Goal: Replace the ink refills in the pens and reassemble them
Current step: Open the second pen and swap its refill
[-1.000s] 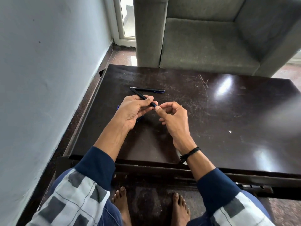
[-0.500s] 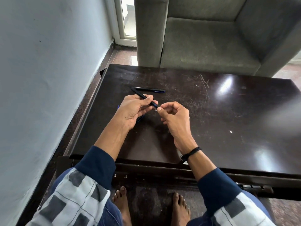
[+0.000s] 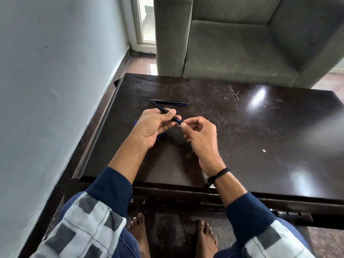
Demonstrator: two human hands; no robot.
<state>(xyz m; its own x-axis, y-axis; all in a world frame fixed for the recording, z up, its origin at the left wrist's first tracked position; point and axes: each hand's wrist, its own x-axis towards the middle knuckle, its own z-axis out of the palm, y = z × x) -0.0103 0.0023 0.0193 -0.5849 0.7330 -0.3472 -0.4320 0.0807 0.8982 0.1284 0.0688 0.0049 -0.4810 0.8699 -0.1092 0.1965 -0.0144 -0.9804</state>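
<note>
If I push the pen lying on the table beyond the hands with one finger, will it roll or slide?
The pen looks slim and round, so a sideways push would probably roll it. The table is glossy and flat, so it may also slide easily. It lies straight and thin, so probably stiff and light.

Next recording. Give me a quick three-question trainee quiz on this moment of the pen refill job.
1. True or false: the left hand grips the black pen by its barrel.
2. Where is the second pen? A) lying on the table beyond the hands B) in a drawer C) inside a cup
3. Which hand pinches at the tip end of the held pen?

Key: 1. True. 2. A. 3. The right hand.
</note>
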